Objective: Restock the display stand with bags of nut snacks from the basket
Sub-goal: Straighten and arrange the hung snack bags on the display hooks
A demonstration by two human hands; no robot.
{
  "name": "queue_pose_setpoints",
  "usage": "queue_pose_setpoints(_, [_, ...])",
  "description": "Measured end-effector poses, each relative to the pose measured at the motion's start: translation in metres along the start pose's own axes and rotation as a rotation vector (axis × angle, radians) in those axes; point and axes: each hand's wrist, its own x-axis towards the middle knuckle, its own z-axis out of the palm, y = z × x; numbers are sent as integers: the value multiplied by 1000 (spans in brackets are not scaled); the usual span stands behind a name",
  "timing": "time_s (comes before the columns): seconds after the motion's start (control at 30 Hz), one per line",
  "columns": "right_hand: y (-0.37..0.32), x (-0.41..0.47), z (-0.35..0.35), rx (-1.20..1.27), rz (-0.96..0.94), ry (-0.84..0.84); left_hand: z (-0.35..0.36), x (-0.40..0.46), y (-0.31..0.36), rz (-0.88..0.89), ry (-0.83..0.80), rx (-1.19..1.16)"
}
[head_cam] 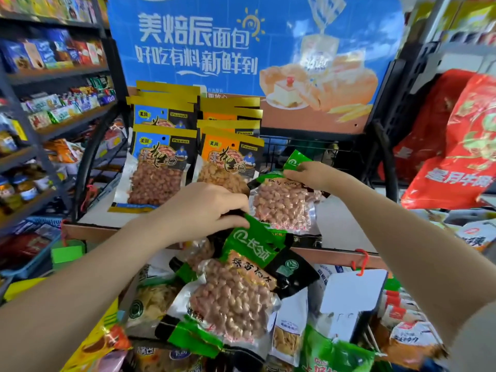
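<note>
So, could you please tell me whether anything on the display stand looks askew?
Yes: the green peanut bag the right hand pinches leans tilted, unlike the upright blue bags and orange bags. The left hand grips another green bag.

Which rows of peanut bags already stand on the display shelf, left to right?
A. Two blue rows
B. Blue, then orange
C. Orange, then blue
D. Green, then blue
B: the blue bags stand in the left row, the orange bags right beside them on the shelf.

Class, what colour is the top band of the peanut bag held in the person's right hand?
Green, on the peanut bag in the right hand; head view.
</note>
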Motion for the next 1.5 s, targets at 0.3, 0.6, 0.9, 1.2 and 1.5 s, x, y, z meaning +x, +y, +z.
queue_pose_setpoints(0.3, [4, -2, -1, 177, -107, -108, 24, 16, 8, -317, 53, -299])
queue_pose_setpoints(0.6, [10, -13, -13, 843, -368, -82, 39, 23, 4, -637, 102, -668])
queue_pose_setpoints(0.9, [-2, -14, -21, 826, -397, -39, 36, 23, 16, -512, 250, -765])
queue_pose_setpoints(1.2, [13, -3, -32, 796, -263, -76, 35, 34, 11, -615, 469, -689])
queue_pose_setpoints(1.5, [59, 37, 8, 387, 159, 48, 33, 33, 10, -633, 529, -627])
